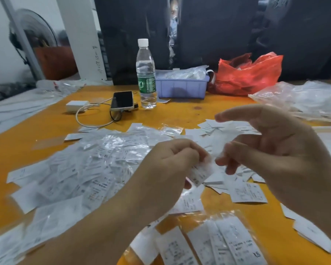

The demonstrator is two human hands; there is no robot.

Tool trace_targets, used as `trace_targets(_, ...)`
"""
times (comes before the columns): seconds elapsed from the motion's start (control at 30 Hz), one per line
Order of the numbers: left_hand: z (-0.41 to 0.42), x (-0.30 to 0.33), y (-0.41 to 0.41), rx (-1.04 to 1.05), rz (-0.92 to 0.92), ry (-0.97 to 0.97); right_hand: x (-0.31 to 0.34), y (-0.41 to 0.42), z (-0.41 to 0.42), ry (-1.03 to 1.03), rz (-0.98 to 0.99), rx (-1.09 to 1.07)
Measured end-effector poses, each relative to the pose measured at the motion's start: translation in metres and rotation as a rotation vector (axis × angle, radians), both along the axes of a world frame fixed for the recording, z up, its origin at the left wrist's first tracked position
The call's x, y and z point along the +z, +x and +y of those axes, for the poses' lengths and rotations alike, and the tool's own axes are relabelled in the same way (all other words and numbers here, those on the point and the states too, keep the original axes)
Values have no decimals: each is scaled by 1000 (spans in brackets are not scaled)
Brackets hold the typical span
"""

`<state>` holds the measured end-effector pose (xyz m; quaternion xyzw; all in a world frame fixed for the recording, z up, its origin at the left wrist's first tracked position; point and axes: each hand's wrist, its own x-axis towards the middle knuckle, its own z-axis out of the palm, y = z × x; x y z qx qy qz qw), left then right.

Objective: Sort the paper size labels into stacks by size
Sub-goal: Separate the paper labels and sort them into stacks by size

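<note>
Clear plastic sleeves (218,243) lie nearest the camera at the bottom centre of the frame, with long white labels inside them, one printed "XS". Just above, in the middle of the frame, the left hand (168,169) has its fingers curled and pinches a small white paper size label (202,172) between thumb and fingertips. The right hand (271,148), at centre right, is spread loosely, its forefinger stretched toward the left of the frame and its lower fingers bent near the label; motion blur hides whether they touch it, and it appears to hold nothing.

Under and around both hands a big loose heap of labels (80,169), many in shiny wrappers, covers the left and centre of the orange bench (180,111). A smaller scatter of bare white labels (218,129) lies behind the hands. A single printed label (247,193) lies flat at lower right, and another white slip (313,238) lies near the right edge.

Further up the frame stand a clear water bottle (146,73) with a green wrapper and white cap, a dark-screened phone (122,101) with a white cable (88,115) and charger (77,106), a lilac plastic bin (182,87), a red plastic bag (250,73), and crumpled clear bags (302,96) at the right. A fan (33,33) stands at upper left.
</note>
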<state>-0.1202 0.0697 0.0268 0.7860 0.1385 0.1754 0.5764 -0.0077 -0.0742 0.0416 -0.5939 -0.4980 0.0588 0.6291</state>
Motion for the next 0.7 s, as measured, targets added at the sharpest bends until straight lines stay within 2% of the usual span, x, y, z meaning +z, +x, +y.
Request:
trace_targets(0.1, 0, -2, 5, 24, 109, -66, -8, -5, -4, 9, 42, 36)
trace_targets(0.23, 0, -11, 1, -188, 29, -17, -16, -10, -7, -54, 135, 139)
trace_targets(0.3, -3, -8, -1, -232, 3, -25, -17, -11, -9, -73, 173, 171)
trace_targets(0.47, -6, -3, -3, -74, -107, -31, -16, -12, -6, -52, 274, 86)
trace_targets(0.57, -6, -1, -4, 17, -163, -44, -14, -8, -6, -164, 332, 68)
trace_targets(0.63, -6, -2, -4, 30, -185, -82, -14, -8, -6, -260, 301, 70)
trace_targets(0.7, -6, -3, -3, 14, -186, -111, -13, -9, -5, -262, 288, 60)
